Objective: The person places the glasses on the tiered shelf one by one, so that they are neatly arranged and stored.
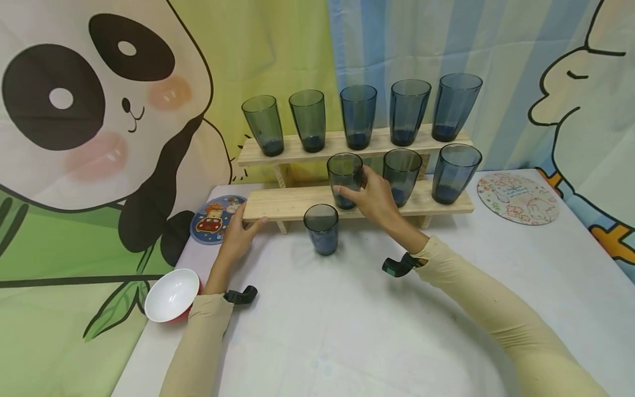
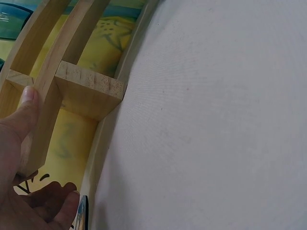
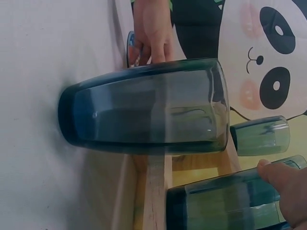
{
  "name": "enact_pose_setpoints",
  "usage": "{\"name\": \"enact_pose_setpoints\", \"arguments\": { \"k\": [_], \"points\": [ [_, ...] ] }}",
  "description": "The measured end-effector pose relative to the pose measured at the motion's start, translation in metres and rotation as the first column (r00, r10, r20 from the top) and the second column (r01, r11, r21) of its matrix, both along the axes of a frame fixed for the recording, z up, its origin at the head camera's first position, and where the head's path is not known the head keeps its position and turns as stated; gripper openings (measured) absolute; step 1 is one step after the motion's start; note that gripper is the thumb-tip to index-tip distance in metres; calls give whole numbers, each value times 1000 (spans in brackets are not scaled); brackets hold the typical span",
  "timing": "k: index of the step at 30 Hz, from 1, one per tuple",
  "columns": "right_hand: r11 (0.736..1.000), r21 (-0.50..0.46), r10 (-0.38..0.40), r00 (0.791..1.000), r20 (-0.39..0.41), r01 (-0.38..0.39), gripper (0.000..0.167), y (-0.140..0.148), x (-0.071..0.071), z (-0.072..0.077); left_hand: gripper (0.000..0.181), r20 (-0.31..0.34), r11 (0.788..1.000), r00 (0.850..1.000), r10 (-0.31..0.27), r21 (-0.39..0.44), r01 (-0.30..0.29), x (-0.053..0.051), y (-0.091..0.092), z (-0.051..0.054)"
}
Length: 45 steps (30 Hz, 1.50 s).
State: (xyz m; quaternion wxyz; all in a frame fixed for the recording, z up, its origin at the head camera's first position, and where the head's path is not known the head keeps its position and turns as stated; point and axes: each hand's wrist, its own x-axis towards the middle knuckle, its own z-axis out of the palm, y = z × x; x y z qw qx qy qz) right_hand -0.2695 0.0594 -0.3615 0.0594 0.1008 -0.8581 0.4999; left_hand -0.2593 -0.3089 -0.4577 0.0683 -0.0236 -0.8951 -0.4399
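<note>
My right hand (image 1: pixel 376 199) grips a blue-grey drinking glass (image 1: pixel 344 175) by its side, upright at the lower board of a two-tier wooden rack (image 1: pixel 283 205). In the right wrist view, the thumb lies against that glass (image 3: pixel 216 206). At the rack's left end, my left hand (image 1: pixel 237 236) holds the lower board, the thumb on its front edge in the left wrist view. Another glass (image 1: pixel 322 234) stands upright on the white table, in front of the rack. To the right of the held glass, two glasses stand on the lower board, one of them (image 1: pixel 457 175) near the right end.
Several matching glasses, one (image 1: pixel 307 121) among them, line the upper board. A round blue mat (image 1: pixel 208 225) lies left of the rack, a patterned round mat (image 1: pixel 518 199) right of it. A white-and-red bowl (image 1: pixel 172 296) sits near my left forearm. Printed curtains (image 1: pixel 292 44) hang behind.
</note>
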Motion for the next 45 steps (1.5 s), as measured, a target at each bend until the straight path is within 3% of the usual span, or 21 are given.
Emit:
{"name": "enact_pose_setpoints", "arguments": {
  "k": [8,13,19,24,33,45],
  "points": [
    [998,17,52,997,51,-53,103,5,5,-6,90,12,1000,1000,5,-3,-5,1,-1,0],
    [992,-32,123,985,120,-120,114,15,21,-7,87,-11,1000,1000,-5,2,5,1,0,0],
    [990,-29,138,983,119,-136,116,30,59,-12,89,9,1000,1000,-6,4,6,2,3,1],
    [981,-67,187,981,45,-184,102,25,76,-33,89,11,1000,1000,2,9,-2,3,3,1],
    [969,-67,243,969,45,-240,103,-11,65,-67,90,8,1000,1000,0,11,0,2,1,1],
    [965,-112,240,971,16,-237,87,-32,56,-73,91,14,1000,1000,3,15,-3,2,2,3]
  ]
}}
